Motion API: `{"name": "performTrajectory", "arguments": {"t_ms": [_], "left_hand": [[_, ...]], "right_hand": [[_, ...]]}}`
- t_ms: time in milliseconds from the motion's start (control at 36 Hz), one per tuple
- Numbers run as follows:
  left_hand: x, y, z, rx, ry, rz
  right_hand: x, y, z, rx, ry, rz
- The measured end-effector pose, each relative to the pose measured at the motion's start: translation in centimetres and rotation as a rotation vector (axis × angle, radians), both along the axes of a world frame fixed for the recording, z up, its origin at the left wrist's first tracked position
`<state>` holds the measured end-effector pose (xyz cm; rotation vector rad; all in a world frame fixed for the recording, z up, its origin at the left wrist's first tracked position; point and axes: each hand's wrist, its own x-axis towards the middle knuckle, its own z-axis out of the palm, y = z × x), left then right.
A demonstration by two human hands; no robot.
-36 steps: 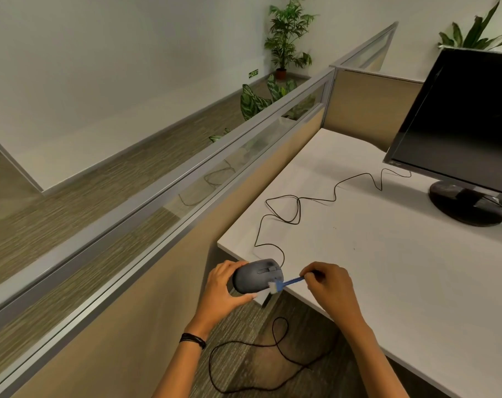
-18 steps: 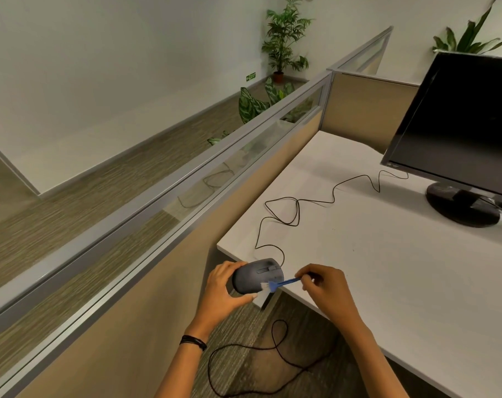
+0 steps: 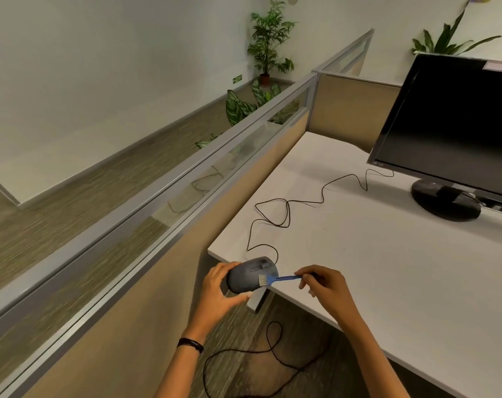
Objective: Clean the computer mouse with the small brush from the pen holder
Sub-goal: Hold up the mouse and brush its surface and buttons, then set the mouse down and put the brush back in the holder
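Note:
A dark grey wired computer mouse (image 3: 248,275) is held in the air just off the near left corner of the white desk (image 3: 387,268). My left hand (image 3: 218,294) grips it from the left and below. My right hand (image 3: 324,285) pinches a small brush with a blue handle (image 3: 282,278). Its pale bristles rest on the mouse's right side. The mouse cable (image 3: 287,208) loops across the desk toward the monitor. No pen holder is in view.
A black monitor (image 3: 456,130) on a round stand (image 3: 445,201) stands at the right rear of the desk. A glass-topped partition (image 3: 186,196) runs along the desk's left side. Another black cable (image 3: 249,351) lies on the floor below my hands. Potted plants stand beyond the partition.
The brush bristles have slid slightly left along the mouse's side. The view has shifted a little; both hands keep their grip in the same place.

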<state>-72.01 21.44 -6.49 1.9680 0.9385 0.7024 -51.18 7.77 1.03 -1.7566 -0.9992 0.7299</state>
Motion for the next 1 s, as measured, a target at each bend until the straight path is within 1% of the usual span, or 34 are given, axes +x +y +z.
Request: {"name": "performTrajectory", "arguments": {"t_ms": [139, 333, 556, 806, 1000], "left_hand": [[1.5, 0.4, -0.2, -0.018, -0.030, -0.009], [5.4, -0.1, -0.6, -0.066, -0.074, -0.042], [11.2, -1.2, -2.0, -0.083, -0.113, 0.031], [17.3, -2.2, -3.1, 0.022, -0.053, 0.123], [20.8, -3.5, -3.7, 0.057, -0.021, 0.159]], "right_hand": [[2.1, -1.5, -1.4, -0.030, -0.041, -0.208], [5.3, -3.6, -1.7, -0.007, -0.028, -0.399], [8.9, -6.1, -1.8, -0.001, -0.031, -0.504], [13.6, -9.3, -2.4, 0.022, -0.017, -0.595], [17.3, -11.4, -3.3, 0.031, 0.010, -0.633]]}}
